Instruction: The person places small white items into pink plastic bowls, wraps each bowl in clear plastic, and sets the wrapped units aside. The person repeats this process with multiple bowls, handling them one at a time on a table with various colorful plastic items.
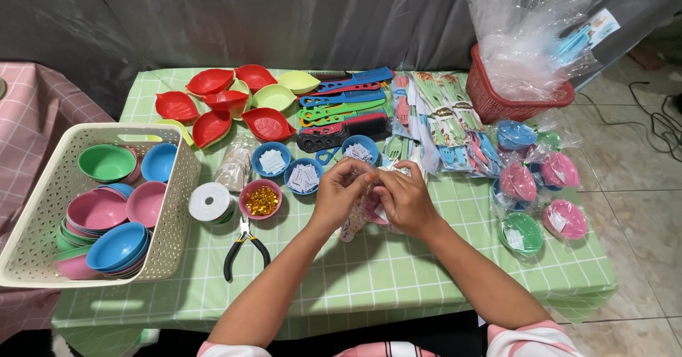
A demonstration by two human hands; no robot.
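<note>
A: Near the counter's middle: left hand and right hand meet, fingers pinched narrow on a clear packet.

B: Packet's lie?

A: It sits between both palms, long axis slanting down toward the near edge, lower end poking out under the left hand. Both hands equally close. Contents mostly hidden by fingers; something pink inside, hard to make out.

B: Around them?

A: Left, black-handled pliers, a tape roll, a pink bowl of gold bits. At the left edge, a cream basket of bowls. Farther, combs; at the far right corner, a red basket.
</note>
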